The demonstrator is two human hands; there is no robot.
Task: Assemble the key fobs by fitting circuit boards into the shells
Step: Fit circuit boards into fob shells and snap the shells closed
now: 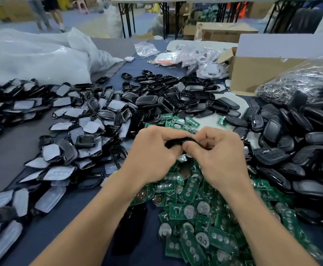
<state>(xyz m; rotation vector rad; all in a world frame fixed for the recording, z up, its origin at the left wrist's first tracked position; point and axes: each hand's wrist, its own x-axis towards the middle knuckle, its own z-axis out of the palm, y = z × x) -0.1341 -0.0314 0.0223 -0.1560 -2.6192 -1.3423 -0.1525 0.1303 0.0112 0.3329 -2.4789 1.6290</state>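
Note:
My left hand [153, 152] and my right hand [220, 152] meet at the middle of the table and together grip one black key fob shell [178, 141] between curled fingers and thumbs. Most of the shell is hidden by the fingers, and I cannot tell whether a board sits inside it. Right below the hands spreads a heap of green circuit boards [199, 214] with round coin cells. Black shells with grey film [64, 131] lie in a pile at the left. Plain black shell halves [295, 143] are piled at the right.
More black shells [176, 93] lie at the back centre. A cardboard box [260, 72] and a bag of metal rings [300, 83] stand at the back right. Large white plastic bags [34, 54] fill the back left. Small clear packets [176, 56] lie beyond. A person walks far behind.

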